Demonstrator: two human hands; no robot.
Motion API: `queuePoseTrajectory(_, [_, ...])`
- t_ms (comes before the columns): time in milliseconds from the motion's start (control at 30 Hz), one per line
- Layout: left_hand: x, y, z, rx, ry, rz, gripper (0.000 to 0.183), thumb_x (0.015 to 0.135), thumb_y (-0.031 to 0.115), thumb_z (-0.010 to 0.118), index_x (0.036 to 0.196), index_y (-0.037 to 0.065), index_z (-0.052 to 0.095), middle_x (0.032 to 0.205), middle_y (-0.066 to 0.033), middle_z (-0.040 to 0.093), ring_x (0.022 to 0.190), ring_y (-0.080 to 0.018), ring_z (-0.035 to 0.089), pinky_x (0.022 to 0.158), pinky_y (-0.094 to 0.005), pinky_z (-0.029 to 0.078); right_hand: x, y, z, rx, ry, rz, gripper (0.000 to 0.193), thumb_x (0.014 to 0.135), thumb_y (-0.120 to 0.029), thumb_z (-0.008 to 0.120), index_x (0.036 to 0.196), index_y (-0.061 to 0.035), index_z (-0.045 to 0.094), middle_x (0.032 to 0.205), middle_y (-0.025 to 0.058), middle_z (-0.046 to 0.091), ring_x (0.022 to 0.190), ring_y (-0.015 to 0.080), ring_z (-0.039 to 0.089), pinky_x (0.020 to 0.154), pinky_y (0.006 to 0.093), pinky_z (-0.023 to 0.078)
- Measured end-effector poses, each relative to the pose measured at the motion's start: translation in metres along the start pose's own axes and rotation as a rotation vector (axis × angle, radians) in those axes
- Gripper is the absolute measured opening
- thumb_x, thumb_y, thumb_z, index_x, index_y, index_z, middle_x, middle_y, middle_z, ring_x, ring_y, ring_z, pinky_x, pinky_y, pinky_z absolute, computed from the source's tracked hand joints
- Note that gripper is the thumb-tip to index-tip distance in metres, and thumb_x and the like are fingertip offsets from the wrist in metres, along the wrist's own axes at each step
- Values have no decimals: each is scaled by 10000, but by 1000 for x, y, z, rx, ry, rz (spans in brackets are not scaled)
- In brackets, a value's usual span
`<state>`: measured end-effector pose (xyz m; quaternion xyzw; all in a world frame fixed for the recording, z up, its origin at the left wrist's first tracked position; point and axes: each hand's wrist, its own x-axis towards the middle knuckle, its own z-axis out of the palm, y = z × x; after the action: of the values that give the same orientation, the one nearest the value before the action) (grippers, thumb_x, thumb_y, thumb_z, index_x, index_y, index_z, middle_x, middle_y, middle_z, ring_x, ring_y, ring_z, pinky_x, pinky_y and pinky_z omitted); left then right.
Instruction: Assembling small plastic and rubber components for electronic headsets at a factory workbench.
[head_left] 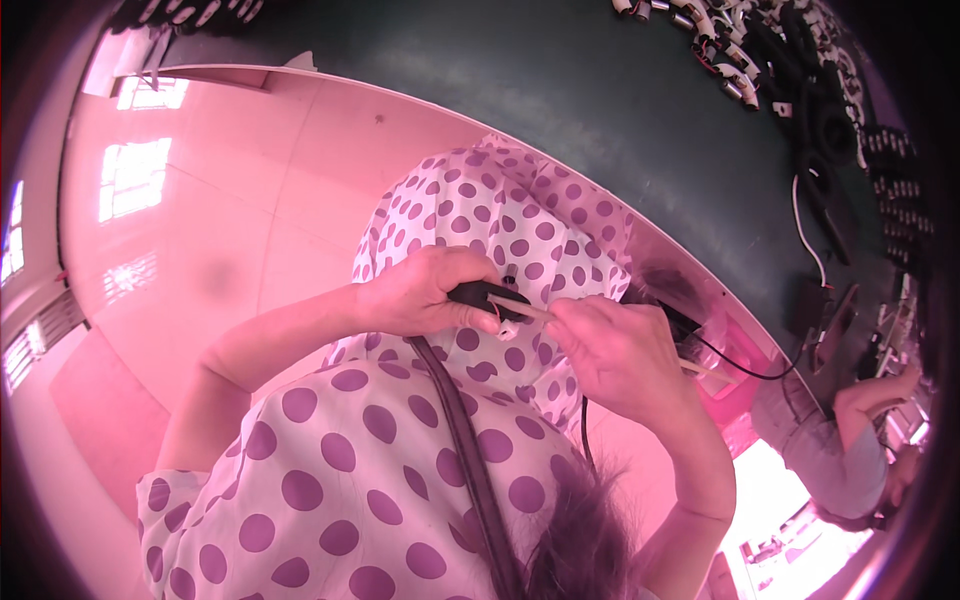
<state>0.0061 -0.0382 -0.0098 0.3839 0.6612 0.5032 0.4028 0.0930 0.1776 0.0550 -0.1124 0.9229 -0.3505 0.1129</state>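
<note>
Above my lap, my left hand (pixel 430 292) grips a small black casing (pixel 478 294) between thumb and fingers. Just below the casing, a small white piece (pixel 508 330) shows, with a bit of reddish wire beside it. My right hand (pixel 622 350) is closed around a thin pale stick (pixel 522 308). The stick's tip reaches the open side of the casing, and its other end sticks out behind my right hand. What exactly the tip touches is too small to tell.
A dark green table (pixel 560 85) curves across the top and right. On it lie a heap of small white and metal parts with wires (pixel 735 70), a white cable (pixel 805 230) and rows of black pieces (pixel 900 200). Another person's arm (pixel 870 405) is at the far right.
</note>
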Motion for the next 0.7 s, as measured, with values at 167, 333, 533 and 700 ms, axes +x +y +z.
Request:
queuePoseTrajectory(167, [-2, -4, 8, -13, -1, 4, 398, 670, 326, 717, 841, 23, 524, 773, -82, 541, 728, -258, 533, 664, -335, 428, -4, 0, 4, -9, -49, 21, 124, 798, -155, 577, 837, -37, 580, 619, 78, 549, 473, 252, 529, 429, 333, 411])
queuePoseTrajectory(333, [-2, -5, 14, -54, -26, -11, 381, 665, 343, 715, 787, 33, 531, 755, -75, 536, 725, -265, 526, 688, -346, 418, -5, -1, 0, -60, -155, 34, 118, 798, -164, 568, 782, -49, 557, 594, 80, 527, 464, 265, 512, 428, 351, 403])
queuePoseTrajectory(533, [-3, -5, 13, -69, -61, -58, 391, 675, 358, 704, 762, 27, 516, 713, -82, 527, 666, -256, 525, 588, -330, 416, -3, 2, 7, -9, -164, 16, 140, 790, -173, 547, 712, -62, 515, 543, 87, 526, 447, 282, 538, 406, 381, 416])
queuePoseTrajectory(700, [1, -3, 12, -80, -90, -42, 381, 694, 337, 699, 735, 15, 500, 638, -80, 484, 581, -260, 488, 529, -343, 389, 1, 3, 4, 4, -193, 9, 134, 786, -158, 543, 705, -55, 513, 533, 96, 538, 454, 286, 546, 412, 386, 417])
